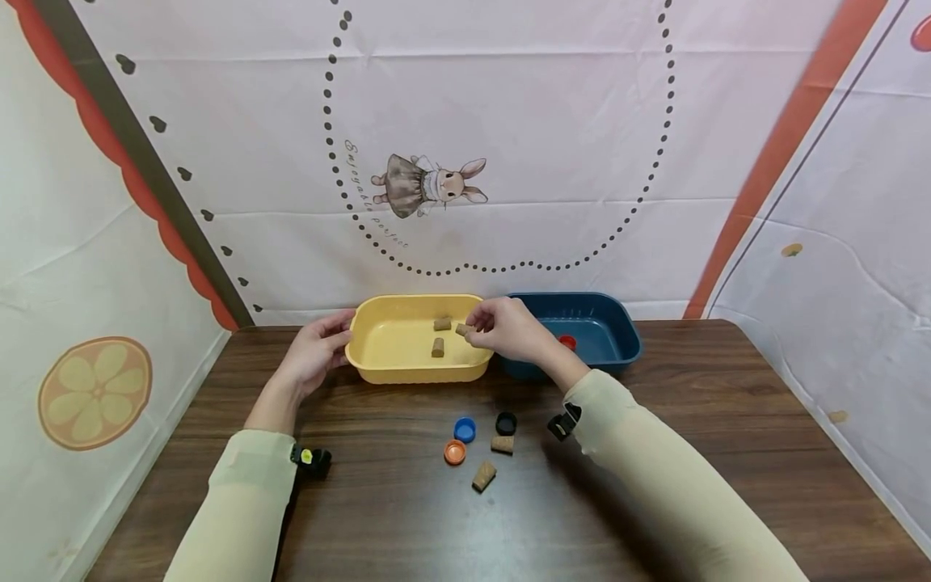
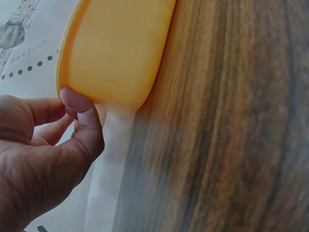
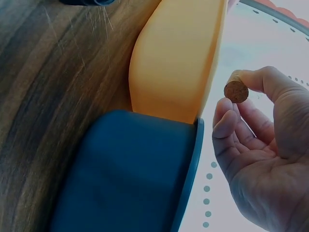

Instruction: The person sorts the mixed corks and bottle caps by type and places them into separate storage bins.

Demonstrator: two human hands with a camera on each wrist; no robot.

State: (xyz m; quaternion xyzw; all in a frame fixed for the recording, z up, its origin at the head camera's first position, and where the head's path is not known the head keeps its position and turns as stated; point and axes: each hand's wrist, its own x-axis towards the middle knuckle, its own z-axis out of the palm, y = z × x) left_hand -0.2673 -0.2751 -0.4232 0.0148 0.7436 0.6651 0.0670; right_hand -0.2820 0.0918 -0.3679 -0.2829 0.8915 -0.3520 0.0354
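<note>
Between thumb and fingertips, my right hand point(image 1: 509, 327) pinches a cork point(image 1: 463, 330) above the right end of the yellow bin point(image 1: 418, 376). The right wrist view shows the round end of that cork point(image 3: 236, 91). Two more corks, one farther back point(image 1: 442, 324) and a nearer cork point(image 1: 438, 347), lie inside the yellow bin. At the bin's left end, my left hand point(image 1: 313, 347) grips the rim. In the left wrist view the thumb point(image 2: 79, 101) presses on the rim's edge, with the other fingers partly hidden behind it.
A dark blue bin point(image 1: 618, 360) stands right of the yellow one, with a red cap point(image 1: 567, 343) inside. In front lie a blue cap point(image 1: 465, 429), a black cap point(image 1: 506, 423), an orange cap point(image 1: 454, 452) and two corks point(image 1: 483, 476). A printed cloth point(image 1: 553, 145) hangs behind.
</note>
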